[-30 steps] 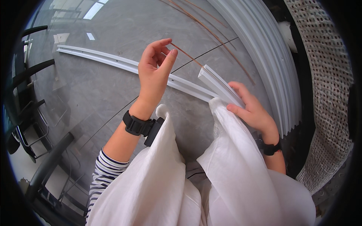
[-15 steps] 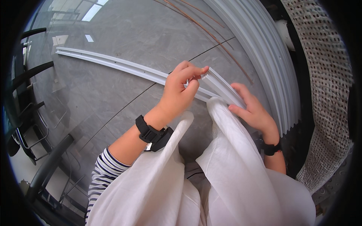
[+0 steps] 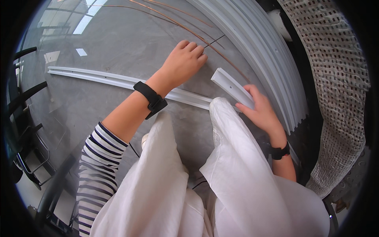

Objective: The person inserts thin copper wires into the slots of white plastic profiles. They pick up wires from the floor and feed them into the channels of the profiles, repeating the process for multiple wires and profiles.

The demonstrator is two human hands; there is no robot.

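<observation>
My right hand (image 3: 261,110) grips a white channel-shaped rail (image 3: 228,83) between thumb and fingers; its cut end tilts up and a small hole shows in its inner face. Beyond my knees, my left hand (image 3: 183,62) is over the floor with its fingers curled downward, close to the thin copper-coloured rods (image 3: 197,37). Its fingertips are hidden, so I cannot make out what they hold, if anything. A second long white rail (image 3: 98,76) lies across the floor, running under my left wrist toward my right knee.
Several long white rails (image 3: 256,51) lie side by side at the right. Past them hangs a loosely woven beige cloth (image 3: 327,59). Black-framed chairs (image 3: 27,96) stand along the left edge. Grey tiles (image 3: 130,35) make up the floor.
My left hand has left the end of the held rail and moved forward and slightly left over the floor. My right hand keeps hold of the rail, whose open channel now shows.
</observation>
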